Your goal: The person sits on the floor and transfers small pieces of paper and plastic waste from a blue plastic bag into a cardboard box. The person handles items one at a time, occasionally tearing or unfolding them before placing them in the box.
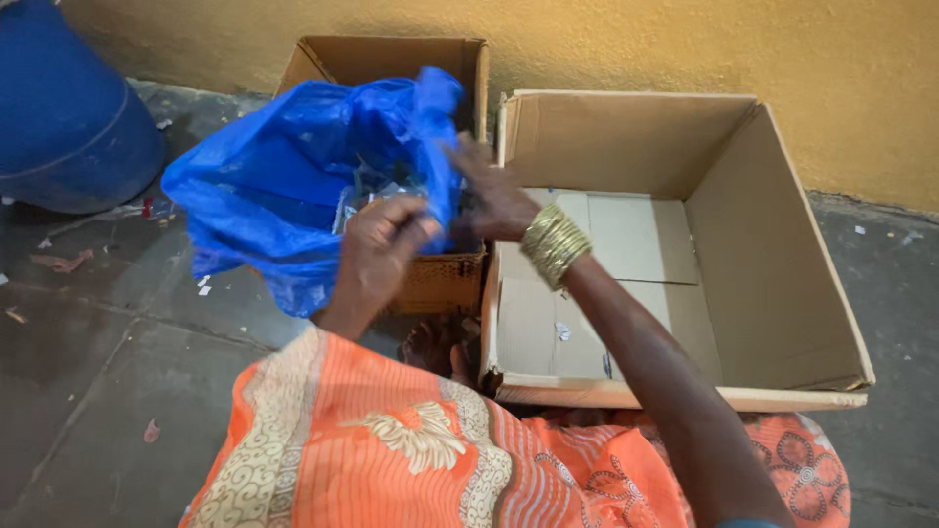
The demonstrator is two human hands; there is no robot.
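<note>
A blue plastic bag (pixel 284 186) rests over a small cardboard box (pixel 430 59), its mouth turned toward me. My left hand (pixel 383 244) grips the near edge of the bag's mouth. My right hand (pixel 489 196), with gold bangles (pixel 554 242) on the wrist, holds the bag's right edge, fingers partly hidden by the plastic. Pale crumpled items (pixel 367 191) show inside the bag; what they are is unclear.
A large open cardboard box (pixel 763 264) stands at the right against the yellow wall (pixel 685 49). A blue barrel (pixel 68 108) is at the far left. Small scraps litter the dark stone floor (pixel 98 332). Orange patterned cloth (pixel 421 450) covers my lap.
</note>
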